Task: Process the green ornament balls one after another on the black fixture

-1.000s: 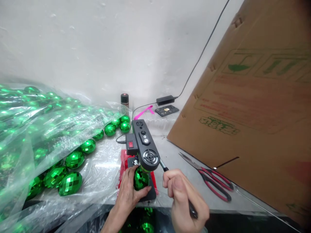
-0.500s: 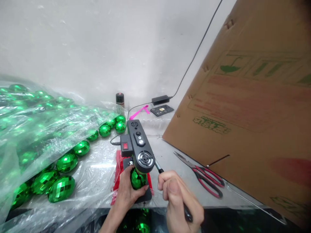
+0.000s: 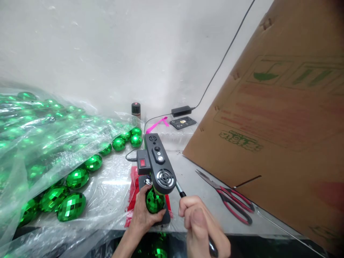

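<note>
A green mirrored ball ornament (image 3: 155, 201) sits under the round front end of a black benchtop machine (image 3: 159, 163) with a red switch on its side. My left hand (image 3: 143, 209) is closed around the ball, thumb at its near side and fingers at its left. My right hand (image 3: 201, 224) is wrapped round the black-gripped lever (image 3: 181, 191) that sticks out from the machine's right side. The machine's dark base (image 3: 163, 216) rests on red plastic sheet (image 3: 131, 193). The top of the ball is hidden by the machine head.
A clear plastic bag (image 3: 53, 143) of green balls spreads over the left, several balls (image 3: 71, 206) lying at its mouth. Red-handled scissors (image 3: 236, 204) lie at right, beside a leaning cardboard box (image 3: 268, 118). Behind stand a power adapter (image 3: 181, 110), a black panel (image 3: 183, 123) and a dark-capped bottle (image 3: 135, 108).
The whole view has shifted slightly, so things appear a little further right. Both hands keep their holds on the ball and the lever.
</note>
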A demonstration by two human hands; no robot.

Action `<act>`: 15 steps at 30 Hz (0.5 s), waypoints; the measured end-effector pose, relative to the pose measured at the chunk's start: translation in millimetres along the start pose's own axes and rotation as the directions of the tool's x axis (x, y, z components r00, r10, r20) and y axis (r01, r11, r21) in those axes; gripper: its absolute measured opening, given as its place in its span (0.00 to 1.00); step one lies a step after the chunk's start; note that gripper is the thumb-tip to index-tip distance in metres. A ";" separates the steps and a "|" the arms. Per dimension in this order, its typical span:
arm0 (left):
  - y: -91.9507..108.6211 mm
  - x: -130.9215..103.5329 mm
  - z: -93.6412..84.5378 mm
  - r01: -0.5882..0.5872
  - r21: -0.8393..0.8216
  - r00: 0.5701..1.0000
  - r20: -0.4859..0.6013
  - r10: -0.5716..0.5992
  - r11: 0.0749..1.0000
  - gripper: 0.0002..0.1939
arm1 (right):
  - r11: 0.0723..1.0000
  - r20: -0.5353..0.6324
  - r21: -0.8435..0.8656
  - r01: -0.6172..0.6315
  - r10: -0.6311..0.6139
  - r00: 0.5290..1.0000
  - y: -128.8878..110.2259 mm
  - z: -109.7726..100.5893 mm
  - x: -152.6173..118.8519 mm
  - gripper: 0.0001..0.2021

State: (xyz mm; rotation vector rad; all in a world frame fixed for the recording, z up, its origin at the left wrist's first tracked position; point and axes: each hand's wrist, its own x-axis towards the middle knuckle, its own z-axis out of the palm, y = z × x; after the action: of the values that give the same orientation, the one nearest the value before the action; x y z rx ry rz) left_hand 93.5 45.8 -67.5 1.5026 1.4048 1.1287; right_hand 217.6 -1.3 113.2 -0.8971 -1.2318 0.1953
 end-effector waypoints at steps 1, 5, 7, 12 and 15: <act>-0.7 0.0 0.4 -0.002 0.000 1.000 0.002 0.002 1.000 0.42 | 1.000 -0.007 0.001 0.005 -0.005 1.000 1.1 0.2 -1.7 0.20; -2.2 -0.4 2.1 -0.013 0.012 1.000 -0.023 0.013 1.000 0.42 | 0.999 -0.026 -0.010 0.044 -0.044 0.999 5.4 1.7 -7.6 0.20; -1.9 -0.9 2.4 -0.021 0.015 0.999 -0.037 0.022 1.000 0.42 | 0.998 -0.032 -0.025 0.061 -0.061 0.998 7.6 2.0 -9.6 0.20; 1.0 -1.9 0.6 -0.024 0.009 0.999 -0.032 0.024 1.000 0.41 | 0.994 -0.025 -0.052 0.096 -0.098 0.995 13.1 0.7 -12.6 0.21; 3.9 -1.6 -1.0 -0.021 0.014 0.999 -0.027 0.021 1.000 0.40 | 0.993 -0.037 -0.046 0.108 -0.110 0.993 15.1 2.0 -13.1 0.21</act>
State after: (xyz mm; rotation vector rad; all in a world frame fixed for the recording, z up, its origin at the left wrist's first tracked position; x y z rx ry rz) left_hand 93.8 43.8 -63.7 1.5200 1.4209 1.1589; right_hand 216.0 2.0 93.4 -0.8653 -1.2486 0.0632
